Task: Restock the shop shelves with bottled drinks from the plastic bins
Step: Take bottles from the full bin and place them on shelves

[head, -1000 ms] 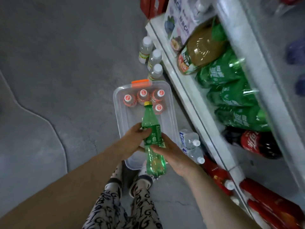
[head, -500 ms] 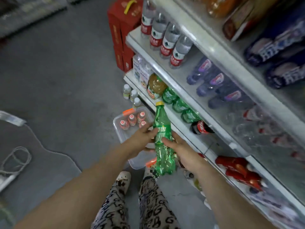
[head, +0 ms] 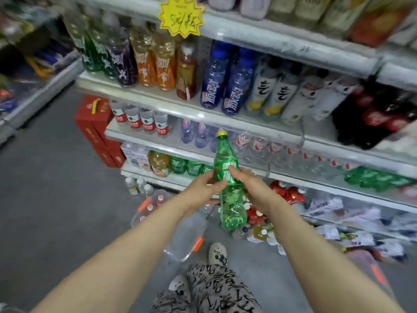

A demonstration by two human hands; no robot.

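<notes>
Head view looks down past 2 bare forearms to a green bottle held in front of the shelves. The bottle stands nearly upright, its yellow cap leaning slightly left, level with the row of clear water bottles behind it. Both hands grip it at the label. The left hand wraps the bottle's left side, thumb on the front and fingers curled behind. The right hand clasps the right side, with its thumb lying across the label. The bottle's base hangs free, well above the floor.

Under the left forearm, a clear bin with orange latches sits on the floor. A few small bottles with red and white caps stand at its far end. Just beyond it, 3 white-capped bottles stand on the floor against the lowest shelf.

That low shelf carries more green bottles lying on their sides beside an amber one. Higher up stand red-labelled water bottles, blue bottles and orange bottles. A yellow star-shaped price tag hangs from an upper shelf edge. Red boxes are stacked at the shelves' left end. Patterned trousers and 2 pale shoes show at the bottom.
</notes>
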